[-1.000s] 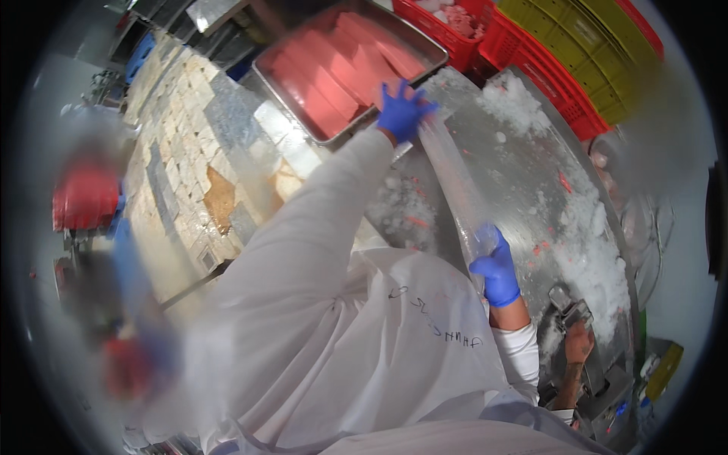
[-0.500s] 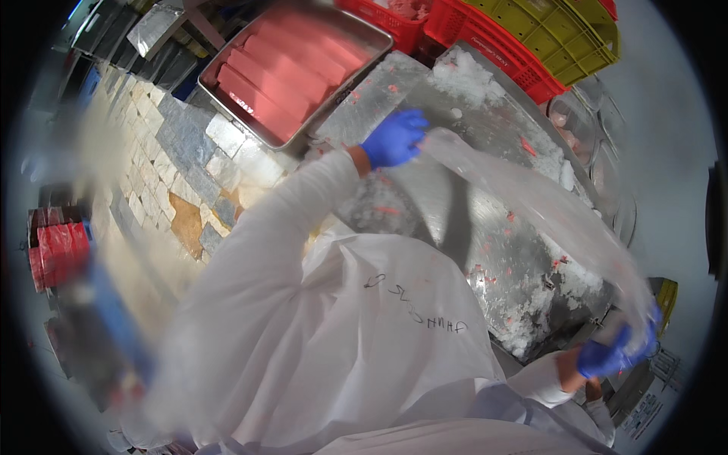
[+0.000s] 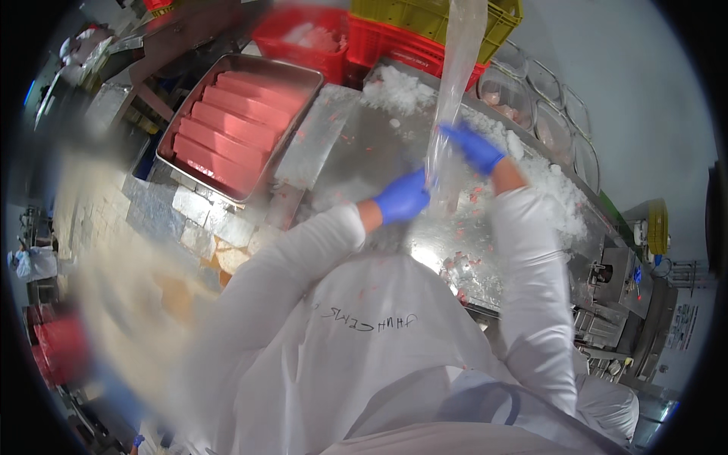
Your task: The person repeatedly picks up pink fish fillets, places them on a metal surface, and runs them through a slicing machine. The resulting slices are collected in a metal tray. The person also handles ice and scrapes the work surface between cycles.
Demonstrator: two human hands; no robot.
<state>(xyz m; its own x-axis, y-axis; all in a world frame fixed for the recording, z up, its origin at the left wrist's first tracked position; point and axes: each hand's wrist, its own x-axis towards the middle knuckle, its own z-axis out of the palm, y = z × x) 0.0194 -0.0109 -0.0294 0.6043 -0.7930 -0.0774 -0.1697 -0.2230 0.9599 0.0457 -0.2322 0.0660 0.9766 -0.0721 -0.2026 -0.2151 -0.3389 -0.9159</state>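
Note:
A long, clear plastic bag or sleeve (image 3: 459,64) stretches from the top edge of the view down to between my hands, above the metal table. My left hand (image 3: 402,197), in a blue glove, is closed on its lower end. Just beyond and to the right, my right hand (image 3: 476,150), also in a blue glove, lies against the plastic with its fingers stretched out across it. The far end of the plastic runs out of view at the top.
On the left stands a steel tray (image 3: 280,152) of long pink blocks. The metal table (image 3: 341,167) carries pink scraps and crushed ice (image 3: 398,89). Red crates (image 3: 394,47) and a yellow-green crate (image 3: 497,26) stand at the back; wire-framed clear bags (image 3: 500,83) are at the right.
My right hand has come from the far lower right up beside my left hand. The plastic, stretched to the right before, now points up and away. The view has turned.

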